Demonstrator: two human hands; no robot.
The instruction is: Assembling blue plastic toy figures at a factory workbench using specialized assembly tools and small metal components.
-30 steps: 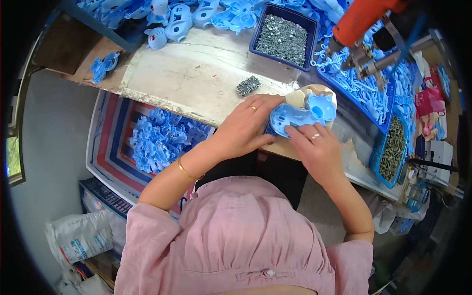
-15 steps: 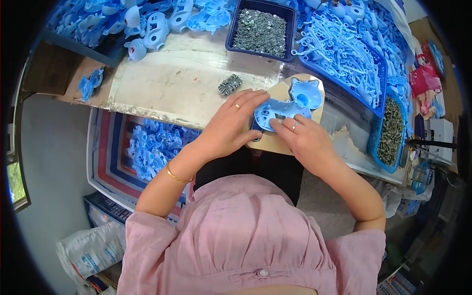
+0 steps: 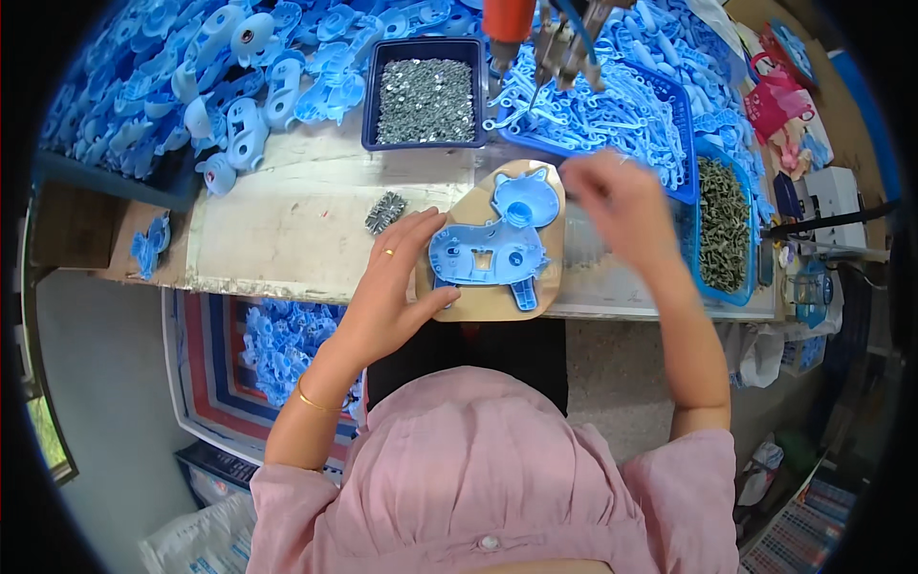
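A hollow blue plastic animal-shaped shell [image 3: 488, 254] lies inside up on a tan fixture board [image 3: 459, 308] at the table's front edge. My left hand [image 3: 387, 287] grips the shell's left end, thumb below and fingers above. To the right of the board, my right hand [image 3: 620, 206] is raised and smeared by motion, near the front of the blue basket [image 3: 690, 143] of slim blue plastic parts; whether it holds anything cannot be made out. A small cluster of metal pieces [image 3: 385, 212] lies left of the board.
A dark blue bin [image 3: 367, 134] of small metal hardware stands behind the board. An orange tool [image 3: 508, 19] and a metal tool head [image 3: 564, 53] hang overhead. Blue shells [image 3: 143, 96] heap at far left; a light blue basket [image 3: 744, 298] of screws stands right. Below left is a striped-lined container [image 3: 206, 383].
My right hand has left the shell and moved up and right. My left hand stays at the shell's left end. The view has shifted, and the overhead tools now show.
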